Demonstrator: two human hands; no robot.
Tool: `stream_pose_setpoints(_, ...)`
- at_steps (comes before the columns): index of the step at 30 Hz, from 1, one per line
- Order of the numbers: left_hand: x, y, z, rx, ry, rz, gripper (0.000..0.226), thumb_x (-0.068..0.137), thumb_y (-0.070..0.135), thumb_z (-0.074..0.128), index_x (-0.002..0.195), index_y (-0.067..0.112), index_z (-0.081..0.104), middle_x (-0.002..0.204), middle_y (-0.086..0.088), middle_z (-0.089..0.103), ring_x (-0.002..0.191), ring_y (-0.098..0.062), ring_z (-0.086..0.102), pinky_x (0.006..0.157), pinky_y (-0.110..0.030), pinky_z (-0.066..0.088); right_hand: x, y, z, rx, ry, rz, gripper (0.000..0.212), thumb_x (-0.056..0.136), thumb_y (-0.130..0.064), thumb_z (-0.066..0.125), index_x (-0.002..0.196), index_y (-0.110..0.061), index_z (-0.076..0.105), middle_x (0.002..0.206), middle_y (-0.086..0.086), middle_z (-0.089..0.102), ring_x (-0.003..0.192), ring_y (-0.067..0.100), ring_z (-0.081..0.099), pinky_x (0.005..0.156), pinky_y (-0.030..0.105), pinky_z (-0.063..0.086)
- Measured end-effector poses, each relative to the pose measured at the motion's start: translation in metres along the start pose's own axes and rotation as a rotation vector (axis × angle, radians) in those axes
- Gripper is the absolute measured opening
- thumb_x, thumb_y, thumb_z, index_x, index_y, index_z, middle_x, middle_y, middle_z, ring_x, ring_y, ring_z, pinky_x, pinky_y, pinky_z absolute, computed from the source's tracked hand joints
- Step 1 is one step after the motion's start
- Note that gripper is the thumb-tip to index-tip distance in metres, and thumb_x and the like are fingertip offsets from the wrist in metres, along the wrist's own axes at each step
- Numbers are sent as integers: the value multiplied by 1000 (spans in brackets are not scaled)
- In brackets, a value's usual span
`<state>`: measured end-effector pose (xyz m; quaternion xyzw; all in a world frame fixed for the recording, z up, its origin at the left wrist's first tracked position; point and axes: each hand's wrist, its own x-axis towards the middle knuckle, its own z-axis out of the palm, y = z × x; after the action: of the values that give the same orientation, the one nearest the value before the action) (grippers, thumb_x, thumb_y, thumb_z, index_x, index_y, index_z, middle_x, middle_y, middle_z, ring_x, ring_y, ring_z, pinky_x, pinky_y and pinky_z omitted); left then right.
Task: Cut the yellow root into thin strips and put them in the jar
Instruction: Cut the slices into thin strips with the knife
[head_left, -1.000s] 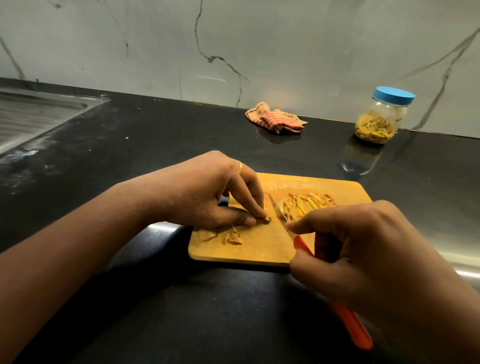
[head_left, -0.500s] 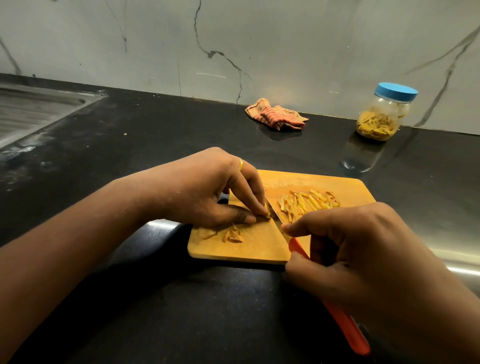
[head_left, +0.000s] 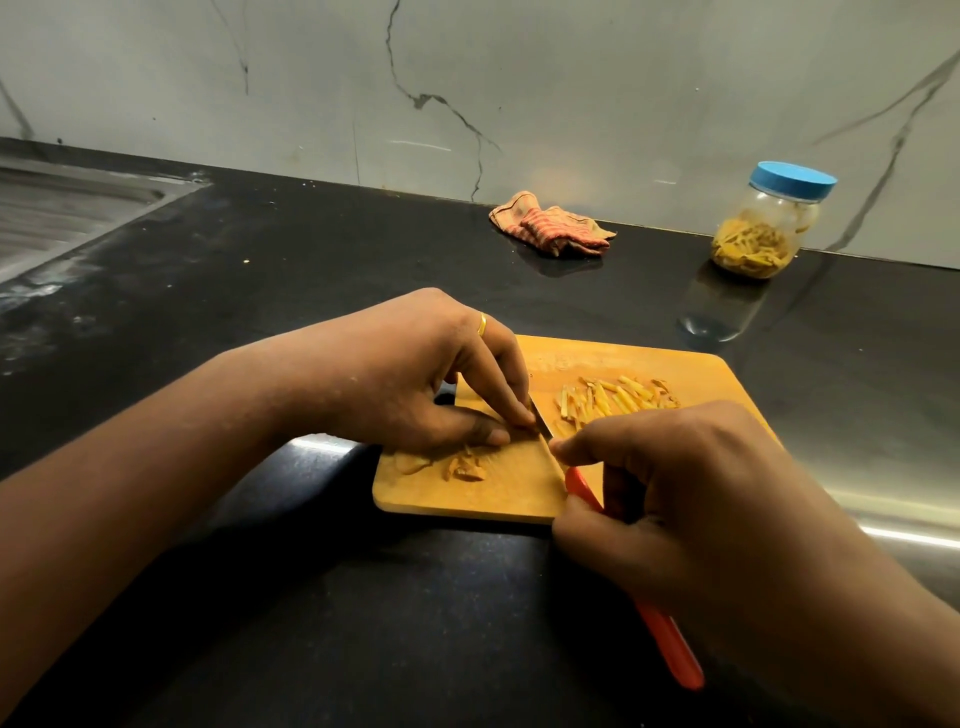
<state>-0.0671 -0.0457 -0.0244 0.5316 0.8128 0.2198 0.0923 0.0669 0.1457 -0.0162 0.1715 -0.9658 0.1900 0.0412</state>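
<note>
Yellow root (head_left: 525, 427): on my feed only a small stub shows, pinned to the cutting board (head_left: 519, 493) under the left fingertips. A second ago a little more of it poked out towards the blade, and now the blade is hard against it, so I judge another thin slice is coming off and little root is left to cut
Left hand (head_left: 415, 374): arched over the stub, with thumb and first fingers pinching it down and the fingertips touching the flat of the blade. It has barely shifted in the last second
Scraps (head_left: 462, 467): a few peel-like bits on the board, on the near side of that hand, untouched
Knife (head_left: 582, 488): red handle, blade tip down on the board. It has slid left from beside the cut pile to right up against the left fingertips
Strips (head_left: 613, 400): a loose pile on the board just right of the blade, apart from the stub, lying as it did before. None of this pile has gone to the jar yet
Right hand (head_left: 701, 499): wrapped round the knife handle with the forefinger stretched along the blade's back, near the stub but not on it
Jar (head_left: 763, 228): far right on the counter (head_left: 311, 291) by the wall, well apart from the board, with its blue lid (head_left: 795, 179) on and yellow strips already inside. I reckon the lid must come off before this pile goes in
</note>
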Motion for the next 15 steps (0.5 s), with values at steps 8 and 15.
stream_pose_setpoints(8,0,3,1,-7,29,-9,23,85,28,77,106,37,77,106,25,66,105,0,62,87,-25,53,8,-8,0,-83,-11,-22,28,85,-43,50,100,-26,66,72,-7,58,66,8,55,58,19,46)
stream_pose_setpoints(15,-1,6,-2,20,7,-50,23,86,30,73,108,38,76,109,26,66,108,2,60,90,-25,51,-5,-1,-2,-11,-1,-7,41,74,-51,48,107,-33,67,60,-18,48,63,4,53,54,12,32)
